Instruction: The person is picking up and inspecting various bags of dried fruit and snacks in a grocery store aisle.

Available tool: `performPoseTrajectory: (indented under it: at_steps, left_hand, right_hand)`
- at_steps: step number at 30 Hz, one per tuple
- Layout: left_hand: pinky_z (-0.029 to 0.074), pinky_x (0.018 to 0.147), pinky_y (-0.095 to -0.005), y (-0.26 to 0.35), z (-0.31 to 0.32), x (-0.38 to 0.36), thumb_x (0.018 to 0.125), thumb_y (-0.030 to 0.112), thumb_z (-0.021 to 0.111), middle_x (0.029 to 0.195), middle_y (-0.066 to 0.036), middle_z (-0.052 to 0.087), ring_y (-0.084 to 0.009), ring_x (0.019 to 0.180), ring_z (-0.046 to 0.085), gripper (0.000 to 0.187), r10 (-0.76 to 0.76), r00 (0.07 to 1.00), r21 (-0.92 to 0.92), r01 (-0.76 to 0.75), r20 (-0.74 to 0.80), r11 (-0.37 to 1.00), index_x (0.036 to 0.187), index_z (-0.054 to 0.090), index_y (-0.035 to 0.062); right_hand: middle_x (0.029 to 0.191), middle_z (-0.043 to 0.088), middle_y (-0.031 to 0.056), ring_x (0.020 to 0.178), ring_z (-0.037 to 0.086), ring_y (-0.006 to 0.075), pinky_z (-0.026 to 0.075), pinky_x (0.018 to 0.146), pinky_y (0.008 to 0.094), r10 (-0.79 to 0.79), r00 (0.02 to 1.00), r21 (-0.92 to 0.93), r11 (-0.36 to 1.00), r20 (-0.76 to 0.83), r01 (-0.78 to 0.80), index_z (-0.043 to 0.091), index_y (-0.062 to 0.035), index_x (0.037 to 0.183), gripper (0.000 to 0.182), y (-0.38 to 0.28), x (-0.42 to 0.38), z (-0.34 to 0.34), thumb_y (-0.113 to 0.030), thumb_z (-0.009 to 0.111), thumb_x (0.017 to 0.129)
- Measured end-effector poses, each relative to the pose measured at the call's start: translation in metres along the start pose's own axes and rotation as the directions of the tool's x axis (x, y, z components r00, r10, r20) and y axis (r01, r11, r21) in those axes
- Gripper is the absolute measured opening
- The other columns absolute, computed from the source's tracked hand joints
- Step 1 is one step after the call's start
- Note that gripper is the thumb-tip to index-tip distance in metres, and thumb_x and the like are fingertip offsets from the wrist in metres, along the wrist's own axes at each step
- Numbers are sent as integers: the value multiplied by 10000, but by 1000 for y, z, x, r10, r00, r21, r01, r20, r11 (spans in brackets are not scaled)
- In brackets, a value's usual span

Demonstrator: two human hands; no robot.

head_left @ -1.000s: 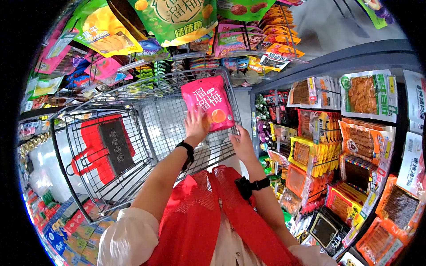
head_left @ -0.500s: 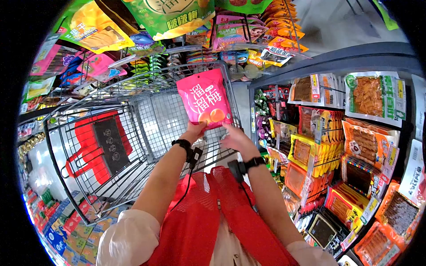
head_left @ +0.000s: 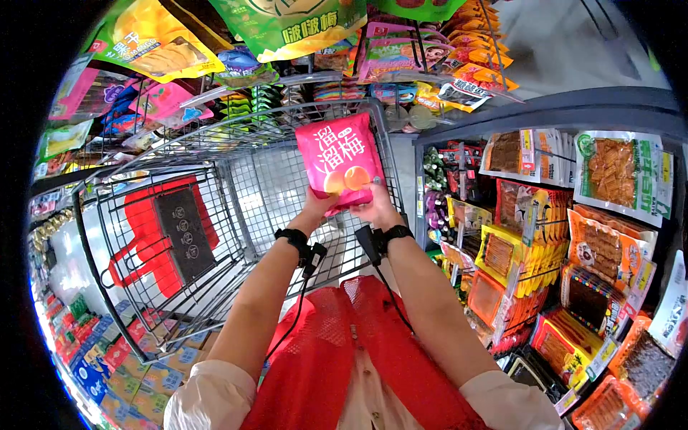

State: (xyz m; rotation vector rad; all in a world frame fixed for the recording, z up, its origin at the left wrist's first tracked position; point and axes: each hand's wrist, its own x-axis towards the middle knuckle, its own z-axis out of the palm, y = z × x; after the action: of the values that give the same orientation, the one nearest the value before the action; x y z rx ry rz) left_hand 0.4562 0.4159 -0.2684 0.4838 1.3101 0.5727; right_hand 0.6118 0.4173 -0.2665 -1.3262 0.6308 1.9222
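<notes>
A pink snack bag [head_left: 340,158] with white characters and orange fruit printed on it is held upright, over the far right part of the shopping cart [head_left: 247,193]. My left hand [head_left: 319,203] grips its lower left corner, thumb on the front. At the lower right edge, my right hand [head_left: 376,208] also holds the bag, thumb over the front. The rest of the fingers are hidden behind the bag. Both wrists wear black bands with cables.
A red piece with a dark panel [head_left: 183,233] is at the cart's left. Snack bags hang on racks ahead, including a green one [head_left: 301,25]. Packaged snacks fill the shelf at right [head_left: 545,251]. Boxes [head_left: 136,380] stand at the lower left.
My right hand has closed in on the bag's lower right edge and now grips it. In the view, the bag, cart and shelves sit slightly further right.
</notes>
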Motion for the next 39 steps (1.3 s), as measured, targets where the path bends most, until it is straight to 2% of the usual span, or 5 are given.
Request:
performPoseTrajectory:
  at_steps: [6, 13, 21, 30, 39]
  left_hand:
    - [361, 905, -390, -38, -13, 33, 565, 234, 747, 1125, -201, 428, -337, 1077, 414, 833, 425, 878, 598, -224, -218, 770, 1188, 255, -16]
    - [460, 647, -347, -26, -9, 18, 683, 110, 629, 839, -131, 585, -253, 718, 570, 360, 430, 816, 409, -266, -387, 873, 1019, 518, 42]
    - [473, 678, -347, 1, -23, 9, 666, 139, 622, 850, -118, 601, -235, 771, 590, 535, 438, 893, 757, -216, -102, 617, 1172, 454, 87]
    - [468, 708, -303, 100, -4, -48, 702, 137, 633, 1064, -163, 517, -205, 828, 567, 638, 547, 816, 456, -421, -186, 784, 1234, 319, -22]
    - [419, 779, -251, 300, 216, -91, 843, 110, 495, 1026, -85, 548, -132, 911, 527, 407, 785, 501, 248, -865, 364, 437, 1220, 367, 28]
  right_hand:
    - [998, 538, 132, 955, 503, 245, 407, 815, 336, -581, 808, -319, 751, 96, 578, 513, -32, 996, 330, 7, 121, -81, -277, 402, 803]
    - [785, 489, 6, 739, 454, 163, 354, 665, 335, -354, 926, -259, 914, -133, 312, 495, -113, 861, 201, 15, -42, 9, -202, 564, 694]
    - [1093, 467, 91, 1033, 464, 238, 381, 841, 388, -302, 918, -111, 934, 257, 338, 455, -54, 1001, 255, -19, -136, -23, -221, 487, 810]
    - [939, 554, 66, 878, 542, 217, 419, 808, 392, -487, 853, 295, 856, 187, 424, 549, -64, 911, 155, -80, -232, -113, -140, 546, 777]
    - [940, 546, 71, 930, 526, 209, 409, 809, 353, -612, 785, 141, 789, 95, 598, 494, -66, 975, 206, -133, -290, -94, -177, 520, 804]
